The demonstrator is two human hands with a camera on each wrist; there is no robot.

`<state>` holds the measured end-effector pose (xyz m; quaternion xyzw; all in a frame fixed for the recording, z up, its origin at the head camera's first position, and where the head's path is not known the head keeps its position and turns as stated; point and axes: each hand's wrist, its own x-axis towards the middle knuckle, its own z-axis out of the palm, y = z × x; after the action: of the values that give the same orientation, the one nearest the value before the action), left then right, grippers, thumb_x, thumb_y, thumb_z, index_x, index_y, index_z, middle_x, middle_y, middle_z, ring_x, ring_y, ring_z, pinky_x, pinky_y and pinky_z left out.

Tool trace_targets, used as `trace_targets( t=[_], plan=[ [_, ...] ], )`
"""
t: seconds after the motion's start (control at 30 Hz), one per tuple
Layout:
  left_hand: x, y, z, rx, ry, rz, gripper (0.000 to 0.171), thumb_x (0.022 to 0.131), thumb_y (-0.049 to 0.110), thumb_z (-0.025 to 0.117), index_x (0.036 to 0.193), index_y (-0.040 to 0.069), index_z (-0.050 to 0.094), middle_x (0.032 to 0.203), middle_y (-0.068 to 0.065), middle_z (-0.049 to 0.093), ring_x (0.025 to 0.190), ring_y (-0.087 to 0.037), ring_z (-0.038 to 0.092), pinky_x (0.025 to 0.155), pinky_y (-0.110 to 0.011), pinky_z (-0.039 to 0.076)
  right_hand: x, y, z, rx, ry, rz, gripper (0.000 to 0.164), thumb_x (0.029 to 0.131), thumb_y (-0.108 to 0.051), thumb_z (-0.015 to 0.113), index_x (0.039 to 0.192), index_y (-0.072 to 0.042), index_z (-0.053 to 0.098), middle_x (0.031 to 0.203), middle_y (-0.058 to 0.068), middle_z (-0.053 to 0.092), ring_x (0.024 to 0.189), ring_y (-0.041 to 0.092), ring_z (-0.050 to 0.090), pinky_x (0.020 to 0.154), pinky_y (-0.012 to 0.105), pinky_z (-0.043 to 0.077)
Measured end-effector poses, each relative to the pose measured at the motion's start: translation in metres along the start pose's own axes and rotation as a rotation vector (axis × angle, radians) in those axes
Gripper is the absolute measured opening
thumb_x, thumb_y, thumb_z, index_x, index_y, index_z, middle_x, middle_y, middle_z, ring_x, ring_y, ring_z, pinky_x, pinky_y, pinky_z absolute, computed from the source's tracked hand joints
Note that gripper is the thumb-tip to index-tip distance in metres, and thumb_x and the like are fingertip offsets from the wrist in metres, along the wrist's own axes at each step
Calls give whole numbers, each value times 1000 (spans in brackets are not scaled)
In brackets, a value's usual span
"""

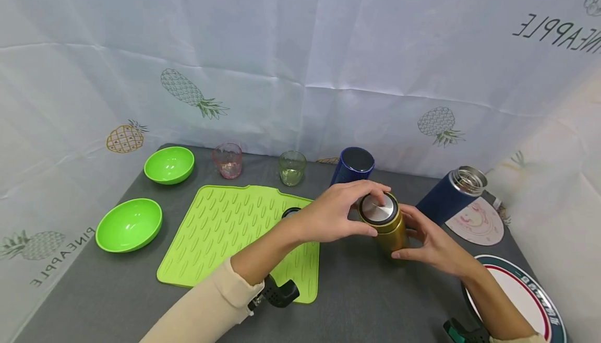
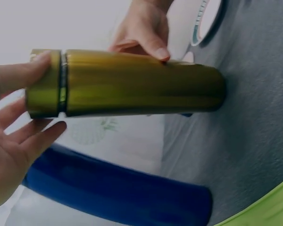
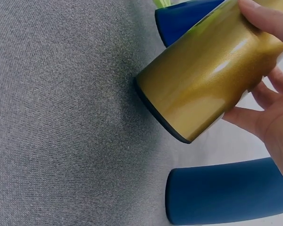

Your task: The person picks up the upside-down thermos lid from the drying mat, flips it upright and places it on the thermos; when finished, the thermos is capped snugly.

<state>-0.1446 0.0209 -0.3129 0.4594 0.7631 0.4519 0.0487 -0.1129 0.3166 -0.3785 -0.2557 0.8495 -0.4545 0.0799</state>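
One gold flask (image 1: 395, 236) is between the person's hands, right of the middle of the table (image 1: 357, 301), roughly upright; whether its base sits flat is hard to tell. The left hand (image 1: 339, 210) grips the silver-topped lid (image 1: 378, 208), thumb on the near side and a finger bent over the top. The right hand (image 1: 429, 241) holds the body from the right, thumb toward the near side.

Just beyond, to the left, stands a blue tumbler (image 1: 339, 175); to the far right, an open dark blue flask (image 1: 439, 199), with a pale round piece (image 1: 481, 223) next to it. A rimmed plate (image 1: 547, 301) lies near right, partly behind the right forearm.

Left of the flask is a green mat (image 1: 225, 228), bearing a dark-rimmed object (image 1: 291, 211) mostly hidden by the left arm. Past the mat stand a green glass (image 1: 292, 168) and a pink glass (image 1: 228, 161). Two green bowls (image 1: 129, 225) sit farthest left. Pineapple-printed cloth (image 1: 291, 35) hangs behind.
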Motion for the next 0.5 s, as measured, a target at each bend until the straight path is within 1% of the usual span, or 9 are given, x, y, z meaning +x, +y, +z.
trace_targets(
  t=[0.1,0.13,0.2,0.27,0.33,0.37,0.4,0.43,0.5],
  plan=[
    [1,3,-6,77,-77,6,57,90,14,79,142,16,56,159,1,48,143,-17,47,115,-28,44,0,0,0,4,-4,-22,88,82,1,82,155,-9,34,143,-25,50,127,-12,52,100,12,48],
    [1,5,-7,112,-96,2,59,91,15,77,145,18,55,161,3,45,143,-17,46,116,-30,43,0,0,0,4,-7,-28,88,82,2,81,155,-8,33,143,-25,50,128,-11,51,100,12,48],
    [1,8,-8,177,-112,-7,61,93,22,76,149,21,53,162,2,43,144,-18,44,115,-32,44,-1,1,0,3,-9,-39,88,82,2,81,155,-8,33,144,-24,49,128,-11,51,100,11,47],
    [2,12,-8,230,-100,-15,59,93,30,76,148,23,56,157,-1,47,140,-19,47,110,-29,47,-1,1,0,7,-12,-44,88,82,3,81,155,-8,33,144,-23,49,128,-10,52,101,11,47],
    [3,15,-8,258,-80,-22,56,92,37,76,144,25,60,149,-3,52,133,-18,50,102,-25,50,-1,1,0,7,-17,-47,88,82,2,81,155,-8,34,145,-21,49,128,-10,52,101,11,47],
    [3,16,-8,264,-74,-21,55,91,38,77,143,25,61,145,-3,53,131,-17,51,100,-24,50,0,1,0,6,-17,-46,88,82,2,81,155,-9,34,145,-20,49,128,-9,52,101,11,47],
    [4,17,-9,266,-73,-17,54,91,37,77,141,25,63,142,-2,54,128,-16,53,97,-23,50,0,1,0,8,-19,-42,87,82,2,81,155,-9,34,145,-20,49,128,-9,52,102,11,46],
    [4,18,-10,262,-82,-11,52,91,34,78,141,25,64,141,-2,55,127,-16,53,97,-23,50,0,1,0,10,-20,-39,87,82,1,81,155,-10,34,145,-19,49,128,-9,52,102,11,46],
    [4,19,-13,239,-123,5,50,92,26,77,140,24,64,145,-1,54,131,-15,52,102,-25,49,0,0,0,16,-24,-28,87,83,1,81,155,-10,34,144,-19,49,128,-9,52,102,11,46]
  ],
)
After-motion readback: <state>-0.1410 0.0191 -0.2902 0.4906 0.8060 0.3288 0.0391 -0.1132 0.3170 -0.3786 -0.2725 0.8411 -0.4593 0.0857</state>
